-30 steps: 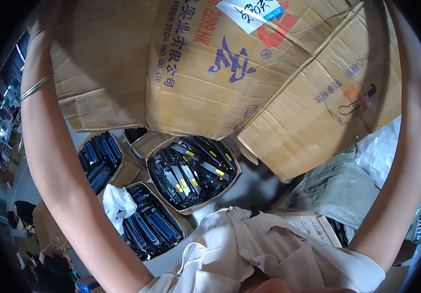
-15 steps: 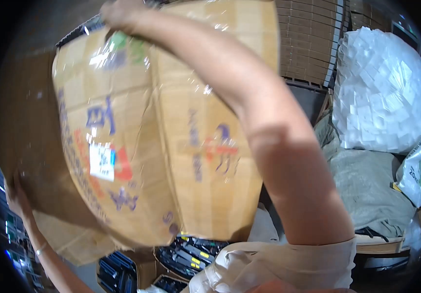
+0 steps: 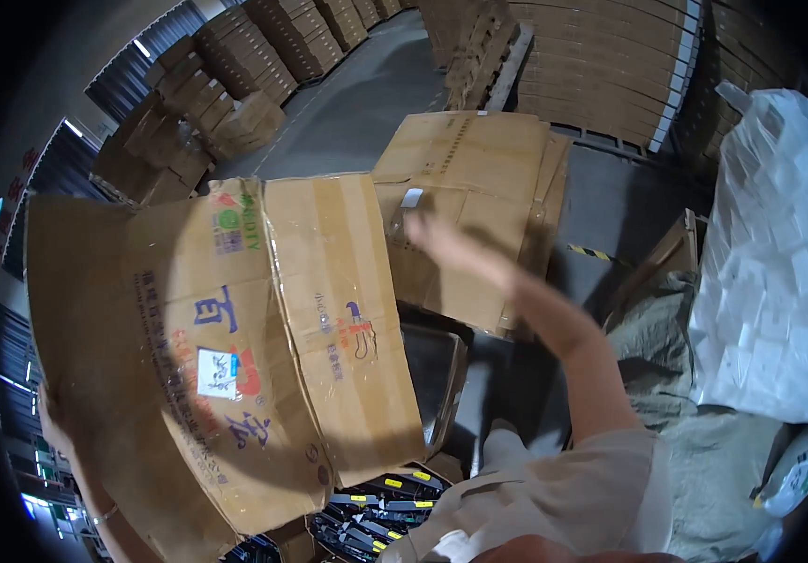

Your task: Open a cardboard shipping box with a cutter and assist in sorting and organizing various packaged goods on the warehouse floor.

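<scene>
A large flattened cardboard box, printed in blue and red with a white label stuck on it, stands tilted across the left side in front of me. My left hand grips its left edge; the fingers are partly hidden behind the sheet. My right hand is just beyond the sheet's right edge, off it, over a stack of folded cardboard. Blur hides its fingers and whether it touches that stack. Below the sheet's lower edge, a box of black parts with yellow labels is partly covered.
Strapped brown cartons rise at the back right, with a wooden pallet on edge beside them. A clear bag of white pieces and a grey-green sack are on the right. More stacked cartons line the far left.
The cardboard sheet has come down and left, uncovering the folded stack and the floor beyond. My right hand has left its top edge and moved right and down. My left hand still holds the sheet.
</scene>
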Motion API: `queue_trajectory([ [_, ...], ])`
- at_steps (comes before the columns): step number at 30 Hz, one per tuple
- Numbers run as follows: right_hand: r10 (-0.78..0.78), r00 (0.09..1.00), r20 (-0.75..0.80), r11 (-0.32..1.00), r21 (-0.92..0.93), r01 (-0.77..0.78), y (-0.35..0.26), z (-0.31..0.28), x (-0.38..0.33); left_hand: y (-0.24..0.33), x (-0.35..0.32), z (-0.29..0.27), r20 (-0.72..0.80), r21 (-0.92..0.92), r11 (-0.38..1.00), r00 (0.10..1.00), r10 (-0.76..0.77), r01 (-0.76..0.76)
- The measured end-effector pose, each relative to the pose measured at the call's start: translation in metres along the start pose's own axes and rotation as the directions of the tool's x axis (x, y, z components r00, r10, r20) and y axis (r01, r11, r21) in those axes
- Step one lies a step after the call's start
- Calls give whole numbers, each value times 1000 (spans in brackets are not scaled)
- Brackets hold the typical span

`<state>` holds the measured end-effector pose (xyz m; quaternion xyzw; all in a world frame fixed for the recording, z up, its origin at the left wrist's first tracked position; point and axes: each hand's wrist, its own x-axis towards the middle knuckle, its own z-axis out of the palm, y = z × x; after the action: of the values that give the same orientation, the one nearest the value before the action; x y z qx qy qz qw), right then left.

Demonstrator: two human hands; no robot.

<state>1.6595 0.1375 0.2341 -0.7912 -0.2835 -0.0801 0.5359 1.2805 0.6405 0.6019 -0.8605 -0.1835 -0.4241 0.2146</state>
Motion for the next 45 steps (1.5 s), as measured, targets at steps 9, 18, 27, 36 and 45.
queue_trajectory([
  [9,538,836,108,532,726,-436,1,204,-177,135,75,-24,-117,114,992,991,61,-48],
  [18,309,846,-435,801,598,15,-71,-37,-146,296,195,-24,-236,-113,980,963,133,-163],
  [27,230,800,-554,973,161,-168,132,-138,-7,529,224,253,-185,129,852,832,523,-506],
  [36,510,711,-484,860,271,-433,376,-132,123,596,-57,436,375,-600,607,487,789,-521],
  [45,454,771,-447,883,112,-455,394,-91,152,626,-100,575,633,-444,789,474,611,-424],
])
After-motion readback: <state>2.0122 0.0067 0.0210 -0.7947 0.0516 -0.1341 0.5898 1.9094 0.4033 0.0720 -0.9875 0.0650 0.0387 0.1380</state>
